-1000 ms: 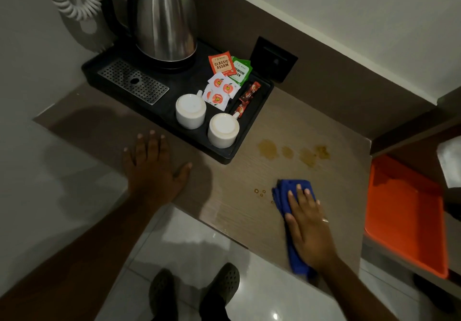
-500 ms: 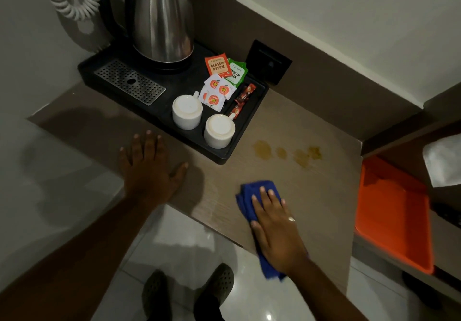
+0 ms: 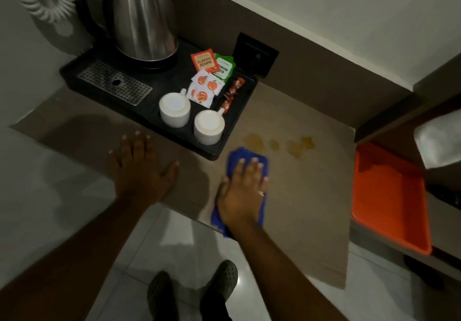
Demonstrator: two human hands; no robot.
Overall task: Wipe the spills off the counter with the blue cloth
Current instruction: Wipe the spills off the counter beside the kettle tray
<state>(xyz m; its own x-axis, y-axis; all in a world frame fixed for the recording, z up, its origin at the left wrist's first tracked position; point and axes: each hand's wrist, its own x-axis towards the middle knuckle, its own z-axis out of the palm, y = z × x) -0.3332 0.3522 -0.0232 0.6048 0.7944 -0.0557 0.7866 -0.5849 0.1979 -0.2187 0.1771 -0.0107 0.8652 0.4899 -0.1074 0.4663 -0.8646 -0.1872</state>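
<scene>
The blue cloth (image 3: 245,157) lies on the brown counter (image 3: 306,196), just in front of the black tray's near corner. My right hand (image 3: 243,191) presses flat on it with fingers spread, and the cloth's tail hangs over the counter's front edge. Brown spills (image 3: 254,142) sit just beyond the cloth's far end, with more patches (image 3: 300,146) to the right. My left hand (image 3: 141,171) rests flat on the counter, fingers apart, holding nothing.
A black tray (image 3: 232,143) holds a steel kettle (image 3: 142,18), two white cups (image 3: 174,109), and tea sachets (image 3: 202,62). An orange tray (image 3: 391,201) sits on a lower shelf to the right. A white cloth (image 3: 439,143) is at the right edge. A wall socket (image 3: 255,53) is behind.
My right hand has slid the blue cloth left and then away from me, toward the tray corner and the large spills. The small drops near the front are gone. My left hand stayed put.
</scene>
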